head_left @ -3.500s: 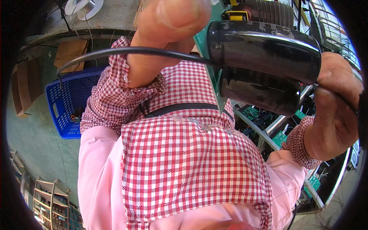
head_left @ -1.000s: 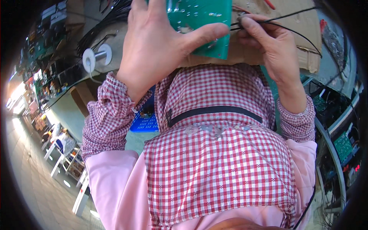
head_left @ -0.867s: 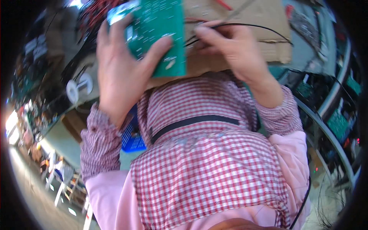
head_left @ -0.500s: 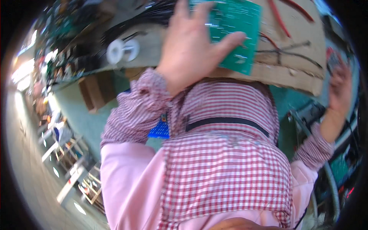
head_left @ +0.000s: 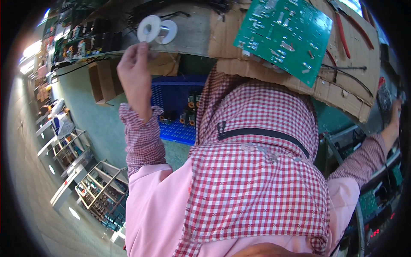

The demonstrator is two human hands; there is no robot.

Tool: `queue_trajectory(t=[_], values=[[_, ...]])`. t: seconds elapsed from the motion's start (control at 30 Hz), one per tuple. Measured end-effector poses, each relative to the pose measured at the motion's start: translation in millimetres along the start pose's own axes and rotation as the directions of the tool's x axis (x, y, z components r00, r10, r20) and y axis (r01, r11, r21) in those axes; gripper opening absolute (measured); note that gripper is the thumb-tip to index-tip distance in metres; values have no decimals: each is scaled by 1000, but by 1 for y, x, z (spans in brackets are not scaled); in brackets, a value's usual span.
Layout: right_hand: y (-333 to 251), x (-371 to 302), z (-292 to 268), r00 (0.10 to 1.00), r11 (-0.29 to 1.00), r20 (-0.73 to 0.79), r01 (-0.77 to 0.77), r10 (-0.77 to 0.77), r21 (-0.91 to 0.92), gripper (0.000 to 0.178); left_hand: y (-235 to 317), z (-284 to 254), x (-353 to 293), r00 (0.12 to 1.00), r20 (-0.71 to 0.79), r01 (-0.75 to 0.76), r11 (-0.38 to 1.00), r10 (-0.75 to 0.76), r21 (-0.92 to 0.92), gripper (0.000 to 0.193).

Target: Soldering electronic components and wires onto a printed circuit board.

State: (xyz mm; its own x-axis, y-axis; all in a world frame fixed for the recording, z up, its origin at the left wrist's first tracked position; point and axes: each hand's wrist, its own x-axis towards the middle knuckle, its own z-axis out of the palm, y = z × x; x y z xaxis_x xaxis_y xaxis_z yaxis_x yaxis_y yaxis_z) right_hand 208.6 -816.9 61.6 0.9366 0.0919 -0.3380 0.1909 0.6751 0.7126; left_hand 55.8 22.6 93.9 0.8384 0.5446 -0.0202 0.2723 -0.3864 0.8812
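My left hand (head_left: 136, 79) is raised at the table's front edge, thumb and fingers pinched together. Its fingertips meet the lower rim of a white spool (head_left: 149, 29) wound with silvery wire; whatever is between them is too small to make out. A green circuit board (head_left: 284, 38) lies tilted on brown cardboard, with neither hand on it. At the far right edge of the view, my right hand (head_left: 394, 115) reaches away, close to a clear plastic bag (head_left: 384, 99). Its fingers are dark and mostly hidden.
Red-handled pliers (head_left: 341, 36) and black cable ties (head_left: 349, 77) lie on the cardboard (head_left: 359, 96). Black wires (head_left: 205, 7) lie behind the spool. Below the table is a blue crate (head_left: 177, 135) holding components. A metal rack (head_left: 361, 205) with boards stands at right.
My left hand has left the circuit board and moved left to the spool, its spread fingers now pinched. My right hand has shifted farther toward the right edge. The view has shifted too.
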Motion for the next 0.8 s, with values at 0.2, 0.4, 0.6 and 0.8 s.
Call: queue_trajectory(t=[0.2, 0.4, 0.6, 0.8], values=[[16, 21, -1, 889, 606, 232, 441, -394, -662, 29, 31, 5, -32, 982, 191, 82, 883, 8, -461, 19], [114, 5, -48, 787, 40, 484, 538, -383, -842, 26, 62, 41, -80, 884, 405, -206, 972, 235, -114, 14], [230, -83, -184, 921, -415, 387, 364, 31, -833, 33, 82, 90, -76, 756, 396, -503, 850, 522, -159, 8], [279, -113, -262, 920, -578, 330, 389, 210, -718, 44, 85, 105, -61, 554, 427, -802, 595, 714, 45, 11]])
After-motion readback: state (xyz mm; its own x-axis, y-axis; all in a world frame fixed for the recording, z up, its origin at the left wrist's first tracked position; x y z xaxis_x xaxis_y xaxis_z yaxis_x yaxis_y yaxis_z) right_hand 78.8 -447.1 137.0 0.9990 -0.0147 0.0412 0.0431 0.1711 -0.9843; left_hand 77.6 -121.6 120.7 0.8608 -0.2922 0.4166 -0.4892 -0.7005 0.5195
